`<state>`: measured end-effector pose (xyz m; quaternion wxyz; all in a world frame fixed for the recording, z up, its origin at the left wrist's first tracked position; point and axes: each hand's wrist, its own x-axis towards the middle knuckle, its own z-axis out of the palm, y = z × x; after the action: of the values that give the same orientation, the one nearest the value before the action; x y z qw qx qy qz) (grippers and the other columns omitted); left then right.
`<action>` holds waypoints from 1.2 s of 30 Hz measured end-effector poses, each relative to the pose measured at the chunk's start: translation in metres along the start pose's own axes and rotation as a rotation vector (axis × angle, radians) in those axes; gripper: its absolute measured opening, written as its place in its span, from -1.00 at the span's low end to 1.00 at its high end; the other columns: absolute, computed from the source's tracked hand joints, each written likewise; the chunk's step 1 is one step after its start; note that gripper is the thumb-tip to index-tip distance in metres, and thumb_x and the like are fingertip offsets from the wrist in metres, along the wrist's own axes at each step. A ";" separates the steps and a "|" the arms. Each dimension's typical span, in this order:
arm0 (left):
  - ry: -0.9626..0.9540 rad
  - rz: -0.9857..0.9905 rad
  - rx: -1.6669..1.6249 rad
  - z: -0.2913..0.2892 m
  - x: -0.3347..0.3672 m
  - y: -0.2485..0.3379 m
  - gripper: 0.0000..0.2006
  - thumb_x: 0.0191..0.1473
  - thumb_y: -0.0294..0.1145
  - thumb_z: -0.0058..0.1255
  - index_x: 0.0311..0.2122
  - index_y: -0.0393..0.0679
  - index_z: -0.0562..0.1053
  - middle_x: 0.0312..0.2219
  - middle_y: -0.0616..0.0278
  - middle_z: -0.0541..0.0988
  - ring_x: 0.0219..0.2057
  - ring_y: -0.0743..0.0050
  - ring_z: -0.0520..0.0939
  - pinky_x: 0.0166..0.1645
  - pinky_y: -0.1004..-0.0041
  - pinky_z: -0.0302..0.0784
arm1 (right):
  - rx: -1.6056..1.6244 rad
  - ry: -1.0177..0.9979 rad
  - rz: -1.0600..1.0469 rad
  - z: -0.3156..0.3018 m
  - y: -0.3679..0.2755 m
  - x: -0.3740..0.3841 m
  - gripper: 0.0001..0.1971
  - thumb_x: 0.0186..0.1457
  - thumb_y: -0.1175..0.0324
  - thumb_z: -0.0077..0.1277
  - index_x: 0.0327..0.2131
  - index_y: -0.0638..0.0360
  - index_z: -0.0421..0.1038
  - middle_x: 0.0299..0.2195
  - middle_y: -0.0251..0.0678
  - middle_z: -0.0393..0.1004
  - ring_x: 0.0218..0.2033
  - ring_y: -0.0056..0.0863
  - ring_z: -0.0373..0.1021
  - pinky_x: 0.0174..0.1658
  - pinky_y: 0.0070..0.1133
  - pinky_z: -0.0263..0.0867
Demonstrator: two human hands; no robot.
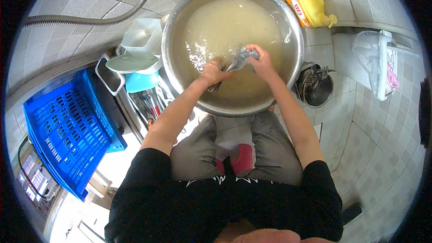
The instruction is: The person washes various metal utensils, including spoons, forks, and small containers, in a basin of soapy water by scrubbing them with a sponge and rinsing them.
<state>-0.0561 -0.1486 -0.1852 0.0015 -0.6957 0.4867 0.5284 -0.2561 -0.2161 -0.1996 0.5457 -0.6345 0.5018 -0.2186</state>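
Both my hands are over a large round metal basin (pixel 300 54) full of cloudy, yellowish water (pixel 234 18). My left hand (pixel 214 72) is closed round shiny metal utensils (pixel 231 66), whose dark, narrow ends stick out below the palm. Their exact kind is hard to make out. My right hand (pixel 262 63) is closed on a grey, shiny scourer (pixel 253 54), which presses against the upper end of the utensils. Whatever lies under the cloudy water is hidden.
Right of the basin stand metal pots holding forks (pixel 320 81); a yellow detergent jug (pixel 310 6) is behind. At left are plastic containers (pixel 143 36), loose cutlery (pixel 150 101) and blue crates (pixel 67 126). A flexible metal hose (pixel 99 21) runs along the wall.
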 end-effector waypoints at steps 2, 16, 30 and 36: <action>0.084 -0.016 -0.059 0.000 0.003 -0.016 -0.32 -0.33 0.00 0.19 -0.11 -0.27 0.35 -0.15 -0.06 0.46 -0.08 0.19 0.47 0.00 0.40 0.36 | 0.108 0.069 0.105 -0.005 -0.007 0.006 -0.69 -0.04 0.41 -0.01 -0.16 0.17 0.32 -0.37 -0.17 0.44 -0.29 -0.41 0.40 -0.22 -0.54 0.28; 0.209 -0.132 -0.678 -0.030 -0.019 -0.007 -0.68 0.10 -0.18 -0.14 -0.24 -0.25 0.44 -0.57 0.24 0.50 -0.75 0.58 0.41 -0.67 0.62 0.32 | -0.573 -0.366 0.143 -0.002 0.021 -0.018 -0.57 0.10 0.07 -0.16 -0.09 0.18 0.26 -0.28 -0.12 0.45 -0.26 -0.23 0.41 -0.22 -0.34 0.33; -0.347 -0.051 -1.163 -0.014 -0.046 0.045 -0.67 0.16 -0.08 -0.25 -0.43 -0.15 0.32 -0.77 0.37 0.21 -0.82 0.66 0.14 -0.75 0.58 0.03 | 0.671 0.011 0.197 0.010 -0.038 -0.003 -0.74 -0.06 0.45 0.05 -0.22 0.22 0.36 -0.40 -0.39 0.44 -0.39 -0.59 0.37 -0.28 -0.59 0.33; -0.276 -0.028 -0.690 -0.010 -0.045 0.044 -0.70 0.15 -0.12 -0.24 -0.36 -0.17 0.36 -0.75 0.29 0.32 -0.78 0.50 0.34 -0.69 0.45 0.24 | 0.052 0.426 0.145 -0.043 -0.026 0.029 -0.81 -0.10 0.42 0.07 -0.33 0.22 0.41 -0.46 -0.38 0.47 -0.43 -0.59 0.39 -0.32 -0.54 0.33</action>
<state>-0.0775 -0.1465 -0.1250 -0.1607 -0.5840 0.2656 0.7500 -0.2693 -0.2644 -0.1703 0.4577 -0.5219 0.6443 -0.3209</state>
